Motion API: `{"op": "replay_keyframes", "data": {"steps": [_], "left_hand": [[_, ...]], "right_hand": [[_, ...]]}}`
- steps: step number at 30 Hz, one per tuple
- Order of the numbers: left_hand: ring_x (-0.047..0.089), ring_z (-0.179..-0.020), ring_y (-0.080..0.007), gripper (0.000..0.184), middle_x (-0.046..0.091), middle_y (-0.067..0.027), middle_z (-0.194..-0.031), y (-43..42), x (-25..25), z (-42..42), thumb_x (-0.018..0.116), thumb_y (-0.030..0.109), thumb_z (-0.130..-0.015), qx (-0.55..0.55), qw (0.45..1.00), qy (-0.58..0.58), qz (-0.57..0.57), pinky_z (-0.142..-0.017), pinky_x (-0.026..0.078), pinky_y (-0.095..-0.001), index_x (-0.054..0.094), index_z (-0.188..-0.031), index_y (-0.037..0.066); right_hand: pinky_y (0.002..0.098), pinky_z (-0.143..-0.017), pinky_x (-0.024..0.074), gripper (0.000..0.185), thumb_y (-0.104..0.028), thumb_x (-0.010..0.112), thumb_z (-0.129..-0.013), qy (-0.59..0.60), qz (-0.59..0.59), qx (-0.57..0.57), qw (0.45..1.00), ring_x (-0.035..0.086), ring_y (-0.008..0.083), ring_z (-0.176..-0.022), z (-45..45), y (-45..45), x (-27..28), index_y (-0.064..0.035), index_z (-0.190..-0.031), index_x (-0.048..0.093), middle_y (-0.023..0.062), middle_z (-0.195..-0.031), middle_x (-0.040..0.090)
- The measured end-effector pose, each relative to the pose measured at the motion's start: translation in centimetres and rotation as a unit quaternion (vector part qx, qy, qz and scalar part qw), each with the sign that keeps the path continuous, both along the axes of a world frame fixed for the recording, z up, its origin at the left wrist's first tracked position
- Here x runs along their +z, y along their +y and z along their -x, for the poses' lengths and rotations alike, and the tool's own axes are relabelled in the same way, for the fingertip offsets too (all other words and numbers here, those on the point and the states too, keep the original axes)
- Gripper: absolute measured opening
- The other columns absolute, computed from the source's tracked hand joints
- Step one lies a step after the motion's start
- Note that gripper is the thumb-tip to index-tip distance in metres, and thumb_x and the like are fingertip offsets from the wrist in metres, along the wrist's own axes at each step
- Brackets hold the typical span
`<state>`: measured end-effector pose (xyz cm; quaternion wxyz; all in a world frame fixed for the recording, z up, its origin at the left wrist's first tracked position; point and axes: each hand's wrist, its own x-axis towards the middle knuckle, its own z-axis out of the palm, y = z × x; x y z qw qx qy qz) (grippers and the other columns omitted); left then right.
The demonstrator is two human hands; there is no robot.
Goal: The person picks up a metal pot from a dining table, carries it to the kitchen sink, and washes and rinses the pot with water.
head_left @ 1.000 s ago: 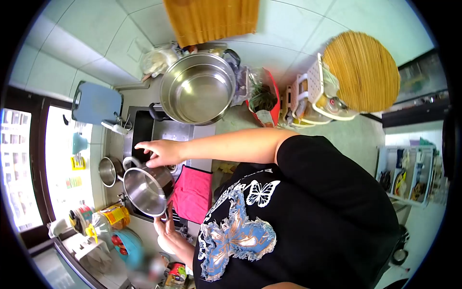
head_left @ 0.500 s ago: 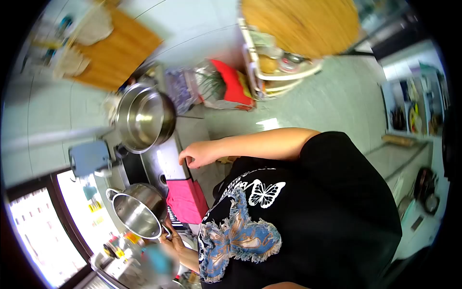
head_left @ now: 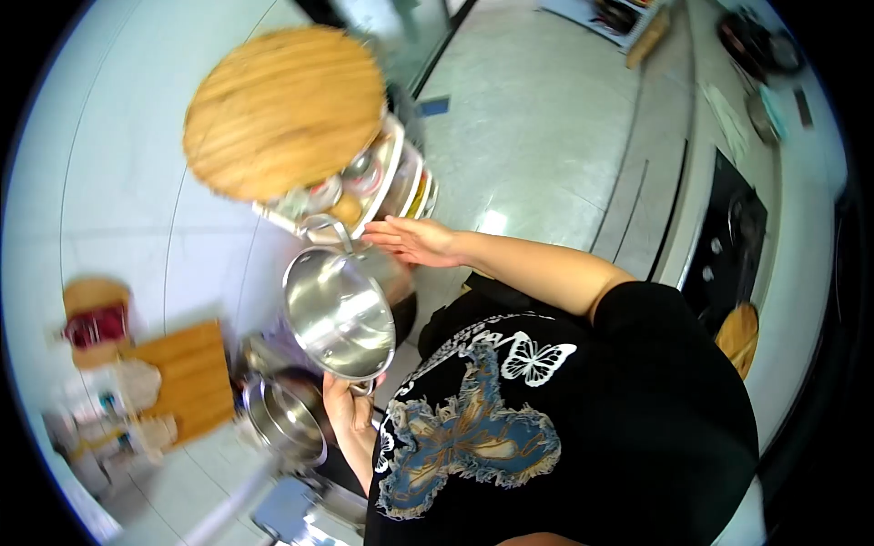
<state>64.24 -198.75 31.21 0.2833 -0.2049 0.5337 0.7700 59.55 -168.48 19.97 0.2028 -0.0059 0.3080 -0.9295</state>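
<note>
A shiny two-handled stainless steel pot [head_left: 337, 314] is held up in front of me, tilted so its bare inside faces the camera. My left hand [head_left: 348, 408] grips the handle on its lower side, with the fingers partly hidden by the handle and rim. Close to the opposite handle is my right hand [head_left: 414, 241], fingers stretched out and holding nothing. Whether its fingertips touch the pot, I cannot tell.
Beyond the pot, a round wooden board [head_left: 287, 109] tops a white storage rack [head_left: 393, 177] with jars. Another steel pot [head_left: 284, 417] stands at lower left near a hanging wooden cutting board [head_left: 191, 382]. A black stove [head_left: 726, 223] is at right.
My view has turned from the sink and window side toward the rack. The pot has come along in my left hand, and my right hand has opened and is now near its other handle.
</note>
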Motion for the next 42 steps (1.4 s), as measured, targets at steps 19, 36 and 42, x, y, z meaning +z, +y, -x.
{"op": "replay_keyframes", "data": {"steps": [19, 36, 42], "left_hand": [[0.067, -0.087, -0.0377, 0.058, 0.058, -0.023, -0.107, 42.2, 5.6, 0.8, 0.039, -0.016, -0.07, -0.483, 0.861, -0.091, -0.132, -0.071, 0.061, -0.0545, 0.044, -0.127, -0.001], [0.065, -0.095, -0.0423, 0.059, 0.059, -0.0236, -0.112, 65.5, 10.4, 17.7, 0.04, -0.015, -0.069, -0.316, 0.948, -0.041, -0.023, -0.073, 0.06, -0.0589, 0.046, -0.126, 0.0], [0.065, -0.089, -0.0415, 0.055, 0.06, -0.0214, -0.107, 76.4, 8.5, 31.9, 0.036, -0.013, -0.068, -0.272, 0.961, -0.044, -0.001, -0.068, 0.059, -0.0619, 0.052, -0.119, -0.001]], "right_hand": [[0.0449, -0.096, 0.0482, 0.047, -0.038, 0.049, -0.096, -0.061, 0.245, -0.549, 0.797, 0.058, 0.0281, -0.111, -22.9, 22.4, 12.5, -0.0049, -0.129, 0.05, 0.0142, -0.125, 0.057], [0.0434, -0.106, 0.0374, 0.063, -0.053, 0.036, -0.097, -0.08, 0.122, -0.375, 0.916, 0.052, 0.0303, -0.12, -13.1, 57.6, 17.3, -0.0082, -0.14, 0.041, 0.0185, -0.138, 0.048], [0.0321, -0.077, 0.0552, 0.037, -0.026, 0.059, -0.09, -0.413, -0.116, -0.549, 0.717, 0.067, 0.0215, -0.087, -11.3, 69.1, 10.5, -0.0046, -0.12, 0.056, 0.0149, -0.109, 0.066]]}}
